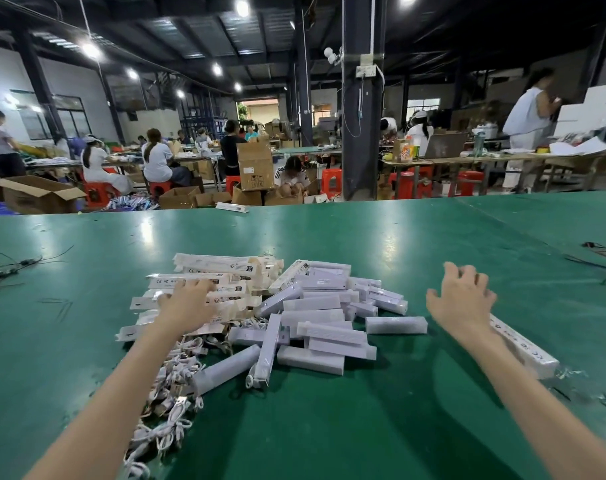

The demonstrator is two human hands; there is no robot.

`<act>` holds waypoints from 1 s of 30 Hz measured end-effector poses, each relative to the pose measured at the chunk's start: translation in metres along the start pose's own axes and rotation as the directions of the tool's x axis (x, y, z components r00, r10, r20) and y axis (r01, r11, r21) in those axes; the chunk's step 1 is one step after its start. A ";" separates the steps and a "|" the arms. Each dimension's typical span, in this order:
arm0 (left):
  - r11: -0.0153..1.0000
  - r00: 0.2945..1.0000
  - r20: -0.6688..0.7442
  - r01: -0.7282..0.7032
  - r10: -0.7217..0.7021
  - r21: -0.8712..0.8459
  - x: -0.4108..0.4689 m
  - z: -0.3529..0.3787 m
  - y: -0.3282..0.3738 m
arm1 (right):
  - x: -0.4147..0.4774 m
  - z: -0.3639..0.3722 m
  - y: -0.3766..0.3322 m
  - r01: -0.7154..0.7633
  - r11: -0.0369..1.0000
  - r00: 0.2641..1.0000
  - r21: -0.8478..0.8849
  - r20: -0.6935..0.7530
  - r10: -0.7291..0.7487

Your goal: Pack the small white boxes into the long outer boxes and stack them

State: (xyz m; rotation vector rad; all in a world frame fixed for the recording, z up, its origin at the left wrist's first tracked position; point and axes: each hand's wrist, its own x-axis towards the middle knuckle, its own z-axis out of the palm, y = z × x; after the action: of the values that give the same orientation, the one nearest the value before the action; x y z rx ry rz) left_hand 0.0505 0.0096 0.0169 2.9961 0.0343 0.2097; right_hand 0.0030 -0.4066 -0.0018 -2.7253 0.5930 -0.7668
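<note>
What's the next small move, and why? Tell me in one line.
Likely close the left hand on one outer box in the pile under its fingers. Neither hand holds anything yet, and the right hand hovers open beside the small boxes, free to pick one next.

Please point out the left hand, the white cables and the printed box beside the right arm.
left hand [187, 304]: head view, back of the hand.
white cables [182, 367]: head view, middle of the heap.
printed box [533, 355]: head view, its printed top face.
</note>
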 end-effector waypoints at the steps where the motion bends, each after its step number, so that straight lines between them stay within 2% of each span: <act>1: 0.999 0.998 0.060 -0.033 0.035 -0.027 0.004 0.004 -0.006 | -0.006 0.002 -0.005 0.046 0.996 0.997 0.071 -0.073 -0.040; 3: 0.994 0.990 0.093 -0.103 0.107 -0.048 0.005 0.011 -0.013 | -0.026 0.009 -0.011 0.174 0.973 0.967 0.150 -0.213 -0.140; 5: 0.985 0.983 0.060 -0.172 0.174 -0.032 0.004 0.014 -0.015 | -0.049 0.019 -0.014 0.322 0.934 0.909 0.154 -0.325 -0.260; 10: 0.947 0.945 0.066 -0.322 0.321 0.009 0.004 0.014 -0.015 | -0.082 0.030 -0.017 0.596 0.793 0.763 0.130 -0.399 -0.508; 13: 0.932 0.932 0.062 -0.360 0.357 0.043 0.004 0.015 -0.013 | -0.093 0.026 -0.020 0.651 0.741 0.726 0.164 -0.419 -0.545; 18: 0.902 0.899 -0.079 -0.430 0.431 0.028 0.001 0.009 -0.018 | -0.100 0.014 -0.022 0.635 0.732 0.742 0.247 -0.458 -0.489; 19: 0.884 0.873 -0.144 -0.468 0.465 0.019 -0.002 0.003 -0.016 | -0.102 0.011 -0.024 0.639 0.724 0.739 0.259 -0.469 -0.485; 21: 0.812 0.765 -0.322 -0.583 0.558 0.021 -0.015 -0.014 -0.005 | -0.105 0.006 -0.026 0.655 0.700 0.729 0.285 -0.483 -0.485; 24: 0.703 0.532 -0.586 -0.706 0.610 0.091 -0.047 -0.045 0.027 | -0.114 -0.002 -0.032 0.682 0.650 0.715 0.335 -0.490 -0.498; 26: 0.649 0.388 -0.735 -0.755 0.556 0.093 -0.073 -0.053 0.056 | -0.120 -0.006 -0.037 0.706 0.610 0.700 0.361 -0.490 -0.519; 28: 0.574 0.305 -0.832 -0.818 0.464 0.020 -0.101 -0.050 0.090 | -0.126 -0.010 -0.044 0.722 0.583 0.687 0.373 -0.482 -0.544; 30: 0.464 0.286 -0.876 -0.882 0.387 -0.083 -0.124 -0.036 0.121 | -0.132 -0.015 -0.048 0.730 0.566 0.682 0.384 -0.457 -0.571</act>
State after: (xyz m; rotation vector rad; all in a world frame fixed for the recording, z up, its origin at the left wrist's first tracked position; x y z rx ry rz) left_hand -0.0760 -0.1096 0.0522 1.8417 -1.0737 1.3254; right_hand -0.0924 -0.3071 -0.0316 -2.2403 -0.6186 -1.2722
